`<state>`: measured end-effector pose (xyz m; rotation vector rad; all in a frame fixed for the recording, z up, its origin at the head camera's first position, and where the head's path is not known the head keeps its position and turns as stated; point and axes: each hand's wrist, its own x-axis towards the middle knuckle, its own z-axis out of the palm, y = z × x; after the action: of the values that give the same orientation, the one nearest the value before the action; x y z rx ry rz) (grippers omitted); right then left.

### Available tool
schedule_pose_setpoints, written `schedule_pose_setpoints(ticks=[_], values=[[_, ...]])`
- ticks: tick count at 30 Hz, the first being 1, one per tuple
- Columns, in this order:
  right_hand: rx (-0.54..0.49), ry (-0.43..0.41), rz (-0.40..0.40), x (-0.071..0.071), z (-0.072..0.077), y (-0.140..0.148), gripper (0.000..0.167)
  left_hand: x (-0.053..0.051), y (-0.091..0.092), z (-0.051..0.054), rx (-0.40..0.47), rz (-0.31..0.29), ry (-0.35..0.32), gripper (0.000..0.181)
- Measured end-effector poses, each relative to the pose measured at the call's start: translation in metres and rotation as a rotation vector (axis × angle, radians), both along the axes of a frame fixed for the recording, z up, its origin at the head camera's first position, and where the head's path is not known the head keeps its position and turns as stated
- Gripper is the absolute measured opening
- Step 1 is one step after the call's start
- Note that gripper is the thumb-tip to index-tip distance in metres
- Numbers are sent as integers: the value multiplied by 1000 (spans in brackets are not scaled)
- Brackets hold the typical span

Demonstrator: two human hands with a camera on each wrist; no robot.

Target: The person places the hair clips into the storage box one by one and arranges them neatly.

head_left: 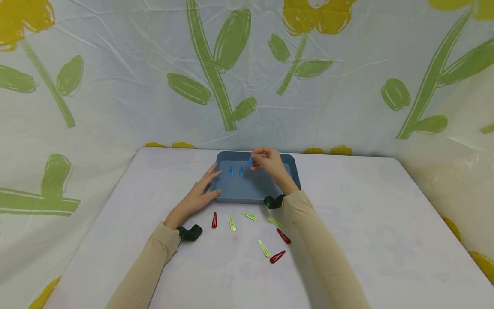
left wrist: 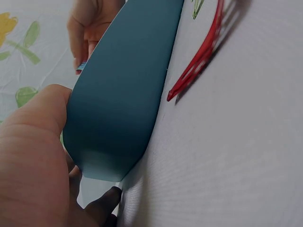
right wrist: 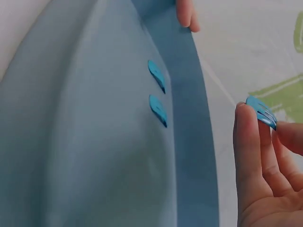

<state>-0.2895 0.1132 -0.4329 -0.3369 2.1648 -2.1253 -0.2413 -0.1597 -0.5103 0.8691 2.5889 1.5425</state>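
Observation:
Over the back of a blue-grey tray, my right hand pinches a blue snap hair clip between thumb and fingertips. Two more blue hair clips, one and another, lie side by side inside the tray, near its back wall. My left hand rests at the tray's left side with fingers spread. In the left wrist view its thumb touches the tray's rim, while the other fingers are partly hidden.
In front of the tray, several green hair clips and three red ones lie scattered on the white table: one red clip at left, another and the third at right. A flower-printed curtain hangs behind.

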Motion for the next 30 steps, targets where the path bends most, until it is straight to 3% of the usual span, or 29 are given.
schedule_pose_setpoints(ticks=[7,17,30], values=[[-53,-120,-50,-13,-8,1,34,0,1,1,-9,2,5,63],[-95,-299,-97,-22,2,3,34,-1,1,1,9,2,-4,63],[28,-413,-101,-32,-4,7,37,-1,3,1,18,1,0,64]])
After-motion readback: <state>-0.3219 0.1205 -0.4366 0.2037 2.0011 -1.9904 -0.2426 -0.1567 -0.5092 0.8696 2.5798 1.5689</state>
